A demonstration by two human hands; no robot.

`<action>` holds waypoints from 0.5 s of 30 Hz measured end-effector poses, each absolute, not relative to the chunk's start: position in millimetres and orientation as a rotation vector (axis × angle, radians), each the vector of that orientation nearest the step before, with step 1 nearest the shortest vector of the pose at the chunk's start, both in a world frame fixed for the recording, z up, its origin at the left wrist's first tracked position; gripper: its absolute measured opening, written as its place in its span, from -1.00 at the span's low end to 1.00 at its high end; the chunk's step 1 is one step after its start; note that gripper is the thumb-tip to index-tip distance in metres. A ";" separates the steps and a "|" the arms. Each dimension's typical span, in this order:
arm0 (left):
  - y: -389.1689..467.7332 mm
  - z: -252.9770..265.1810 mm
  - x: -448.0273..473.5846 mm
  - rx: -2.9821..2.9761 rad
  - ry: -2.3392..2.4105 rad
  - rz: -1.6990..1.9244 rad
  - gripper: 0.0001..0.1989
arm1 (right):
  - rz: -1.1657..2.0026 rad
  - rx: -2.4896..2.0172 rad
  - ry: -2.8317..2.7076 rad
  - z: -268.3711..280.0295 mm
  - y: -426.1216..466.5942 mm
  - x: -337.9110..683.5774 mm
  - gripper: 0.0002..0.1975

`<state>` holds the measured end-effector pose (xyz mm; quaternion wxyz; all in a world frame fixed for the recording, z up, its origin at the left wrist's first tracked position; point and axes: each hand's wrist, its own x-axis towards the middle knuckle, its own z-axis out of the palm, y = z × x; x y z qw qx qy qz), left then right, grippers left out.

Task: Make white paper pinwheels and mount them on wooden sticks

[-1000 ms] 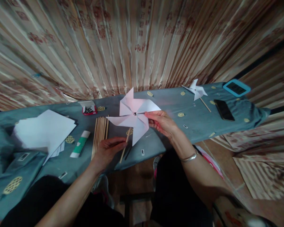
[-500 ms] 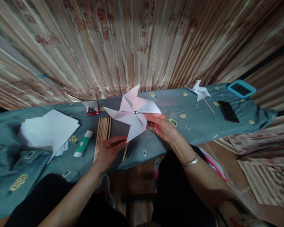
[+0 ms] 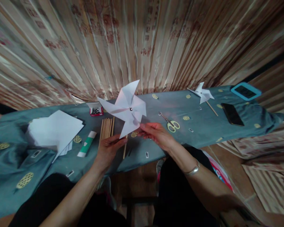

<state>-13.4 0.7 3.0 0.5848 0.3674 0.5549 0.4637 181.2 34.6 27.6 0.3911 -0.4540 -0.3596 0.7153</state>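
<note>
A white paper pinwheel [image 3: 130,110] with a round pin head at its centre is held up over the table, facing me. My left hand [image 3: 109,151] is closed at its lower left, thumb and fingers pinched by a blade tip; a wooden stick [image 3: 125,150] shows just below the fingertips. My right hand [image 3: 156,134] is closed with thumb and forefinger at the lower right blade's edge. Beside my left hand lies a row of several wooden sticks [image 3: 106,127]. Scissors [image 3: 172,125] with pale yellow-green handles lie beyond my right hand.
On the cloth-covered table [image 3: 180,138] are white paper sheets [image 3: 54,129], a glue stick [image 3: 87,143] and a red box of pins [image 3: 96,110] at left. A finished pinwheel [image 3: 203,93], a phone [image 3: 232,114] and a blue-framed device [image 3: 246,91] lie right. A curtain [image 3: 132,47] hangs behind.
The pinwheel has turned in my hands and its right-hand blade has swung down. My right hand has moved slightly lower and left, uncovering the scissors. The view has shifted a little.
</note>
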 end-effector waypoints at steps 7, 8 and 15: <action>3.6 3.9 -21.2 0.866 1.292 1.072 -0.62 | 1.141 -1.243 -1.074 30.1 58.0 219.3 -0.82; 3.2 4.0 -20.9 0.867 1.286 1.059 -0.63 | 1.053 -1.231 -1.066 28.8 61.8 222.0 -0.84; 1.5 5.0 -15.9 0.838 1.267 1.016 -0.60 | 1.137 -1.162 -1.060 17.5 69.6 213.0 -0.73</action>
